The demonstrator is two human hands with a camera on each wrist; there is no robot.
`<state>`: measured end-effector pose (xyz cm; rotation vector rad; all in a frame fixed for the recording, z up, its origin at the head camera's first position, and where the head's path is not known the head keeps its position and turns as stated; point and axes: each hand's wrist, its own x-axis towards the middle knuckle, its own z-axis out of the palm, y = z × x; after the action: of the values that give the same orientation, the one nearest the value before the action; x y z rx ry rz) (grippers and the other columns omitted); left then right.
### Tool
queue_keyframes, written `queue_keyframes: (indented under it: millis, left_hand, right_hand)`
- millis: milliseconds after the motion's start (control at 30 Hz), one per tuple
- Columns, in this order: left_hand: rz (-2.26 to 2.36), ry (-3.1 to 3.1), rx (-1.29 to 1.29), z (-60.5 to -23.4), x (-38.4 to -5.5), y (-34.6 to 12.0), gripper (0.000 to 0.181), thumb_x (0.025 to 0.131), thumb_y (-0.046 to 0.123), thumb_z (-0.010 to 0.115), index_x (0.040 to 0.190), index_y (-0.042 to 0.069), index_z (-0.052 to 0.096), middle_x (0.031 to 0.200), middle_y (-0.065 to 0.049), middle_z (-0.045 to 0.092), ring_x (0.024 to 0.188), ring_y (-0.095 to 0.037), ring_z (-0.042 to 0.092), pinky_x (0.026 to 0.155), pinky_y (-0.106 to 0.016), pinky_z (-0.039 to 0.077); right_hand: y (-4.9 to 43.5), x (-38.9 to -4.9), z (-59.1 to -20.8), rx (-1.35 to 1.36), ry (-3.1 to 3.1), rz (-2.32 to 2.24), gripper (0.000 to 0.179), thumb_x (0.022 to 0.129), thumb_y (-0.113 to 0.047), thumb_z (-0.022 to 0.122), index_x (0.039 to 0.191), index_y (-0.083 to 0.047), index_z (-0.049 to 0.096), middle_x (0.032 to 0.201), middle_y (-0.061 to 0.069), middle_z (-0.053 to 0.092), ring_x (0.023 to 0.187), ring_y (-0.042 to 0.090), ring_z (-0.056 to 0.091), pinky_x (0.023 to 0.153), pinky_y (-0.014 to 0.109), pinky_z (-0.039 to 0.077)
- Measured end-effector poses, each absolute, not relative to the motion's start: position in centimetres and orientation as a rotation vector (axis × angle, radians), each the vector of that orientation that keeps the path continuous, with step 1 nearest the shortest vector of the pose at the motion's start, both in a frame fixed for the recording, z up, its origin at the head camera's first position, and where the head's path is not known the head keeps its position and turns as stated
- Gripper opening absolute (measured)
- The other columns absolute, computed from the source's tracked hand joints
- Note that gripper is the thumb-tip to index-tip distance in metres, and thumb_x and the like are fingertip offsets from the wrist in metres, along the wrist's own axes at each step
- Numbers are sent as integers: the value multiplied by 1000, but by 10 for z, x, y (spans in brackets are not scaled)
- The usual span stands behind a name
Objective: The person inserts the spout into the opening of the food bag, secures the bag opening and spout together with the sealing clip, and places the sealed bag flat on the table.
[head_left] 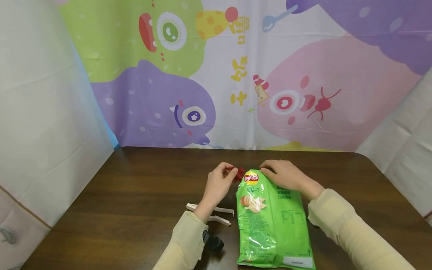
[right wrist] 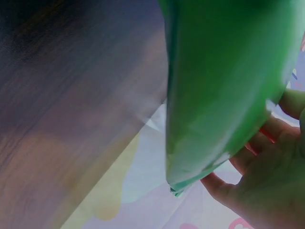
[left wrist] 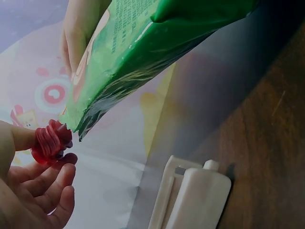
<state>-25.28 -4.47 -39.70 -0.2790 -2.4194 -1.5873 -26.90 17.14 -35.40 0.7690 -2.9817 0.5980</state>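
Green bag (head_left: 274, 225), red piece (left wrist: 50, 143), perhaps translucent

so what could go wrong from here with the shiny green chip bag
The small ridged red plastic piece pinched in the left hand sits at the top corner of the bag and could slip. The right hand at the top edge might crumple the bag. Lowering the left hand could knock the long white plastic clip near its wrist.
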Motion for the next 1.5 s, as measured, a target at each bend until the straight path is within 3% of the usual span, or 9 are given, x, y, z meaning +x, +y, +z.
queue_keyframes:
  millis: [233, 633, 1500]
  left_hand:
    - [-1562, -2469, -292, -397, -251, -44, 20, 88, 27, 59, 96, 8, 62, 76, -3, 63, 63, -10, 52, 54, -23, 41]
    - [-1571, -2469, -247, -399, -248, -44, 21, 88, 29, 58, 93, 9, 61, 75, -2, 62, 65, -10, 52, 57, -24, 42]
    - [-1636, -2465, -293, -397, -244, -39, 22, 88, 29, 58, 90, 8, 62, 72, -3, 61, 62, -9, 54, 57, -23, 43]
  right_hand:
    - [170, -268, -353, 720, -2985, 662, 26, 96, -27, 42, 105, -13, 63, 100, 3, 62, 92, 19, 58, 80, 40, 45]
    - [170, -267, -354, 710, -3012, 799, 17, 98, -22, 39, 104, -12, 51, 94, 3, 59, 77, 13, 53, 70, 32, 42]
    - [166, -271, -358, 723, -2950, 832, 13, 96, -15, 43, 105, -6, 47, 95, 9, 57, 82, 18, 54, 72, 34, 43]
